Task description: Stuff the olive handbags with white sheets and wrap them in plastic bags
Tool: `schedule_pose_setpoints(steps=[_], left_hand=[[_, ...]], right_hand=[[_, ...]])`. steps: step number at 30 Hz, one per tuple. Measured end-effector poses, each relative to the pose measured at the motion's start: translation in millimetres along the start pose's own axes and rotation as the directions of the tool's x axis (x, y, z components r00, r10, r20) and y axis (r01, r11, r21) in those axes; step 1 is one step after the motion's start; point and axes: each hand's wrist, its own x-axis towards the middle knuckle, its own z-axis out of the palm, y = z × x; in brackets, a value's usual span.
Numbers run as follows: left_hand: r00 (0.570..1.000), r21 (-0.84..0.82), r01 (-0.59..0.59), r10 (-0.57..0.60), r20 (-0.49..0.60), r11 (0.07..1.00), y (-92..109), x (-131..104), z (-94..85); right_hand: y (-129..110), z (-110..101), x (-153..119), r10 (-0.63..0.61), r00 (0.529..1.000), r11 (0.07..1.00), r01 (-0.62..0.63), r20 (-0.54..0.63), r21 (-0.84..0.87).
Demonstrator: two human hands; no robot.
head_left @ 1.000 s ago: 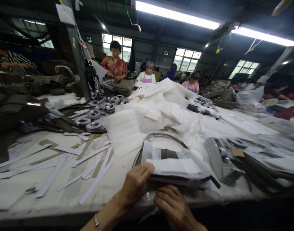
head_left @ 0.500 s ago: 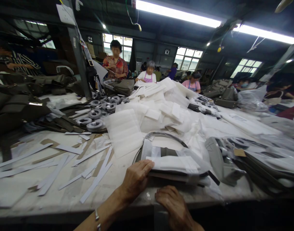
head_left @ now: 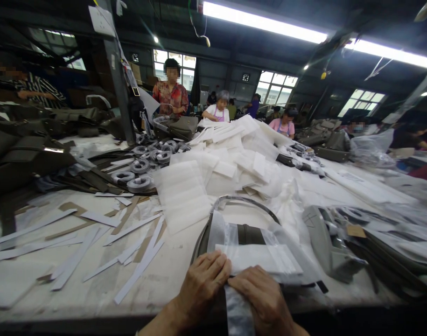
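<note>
In front of me at the table edge lies a dark olive handbag [head_left: 250,234], its arched handle [head_left: 246,199] wrapped in clear film. White foam sheet [head_left: 265,259] covers its front, held by clear tape. My left hand [head_left: 205,279] grips the bag's near left side, fingers together over the edge of the foam; its thumb is hidden. Close beside it, my right hand [head_left: 262,294] has its fingers bent and pressed together at the top of a strip of clear tape [head_left: 238,310]. This strip hangs down between my hands over the table edge.
White and brown strips [head_left: 139,270] lie scattered at left. Behind the bag rises a heap of foam sheets [head_left: 234,154], with coiled wrapped straps [head_left: 139,165] beside it. A grey tape dispenser [head_left: 327,242] and wrapped bag parts [head_left: 377,247] lie right. Co-workers [head_left: 171,91] stand across the table.
My right hand has moved up from below the table edge to the bag's front, bringing the tape strip with it. The bag's near side has turned towards me; my left hand stays on it.
</note>
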Motion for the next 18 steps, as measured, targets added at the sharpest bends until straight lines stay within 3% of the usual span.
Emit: schedule_pose_setpoints(steps=[5, 7, 10, 14, 18], left_hand=[[0.989, -0.073, 0.135, -0.129, 0.075, 0.988, 8, 5, -9.0], [0.975, -0.077, 0.211, -0.205, 0.081, 0.974, 12, 8, -6.1], [0.955, -0.057, 0.296, -0.295, 0.027, 0.953, 17, 12, 6.7], [0.936, 0.002, 0.349, -0.349, -0.036, 0.937, 19, 20, 18.2], [0.934, 0.114, 0.355, -0.358, 0.002, 0.928, 17, 30, 12.3]], right_hand=[[18, -16, 24, 0.180, 0.972, 0.982, -0.170, 0.152, -0.076], [31, -16, 36, 0.303, 0.917, 0.952, -0.303, 0.261, -0.041], [54, -8, 52, 0.464, 0.796, 0.874, -0.482, 0.388, -0.057], [82, 7, 58, 0.532, 0.724, 0.835, -0.534, 0.439, -0.131], [92, 15, 50, 0.609, 0.677, 0.780, -0.606, 0.414, -0.156]])
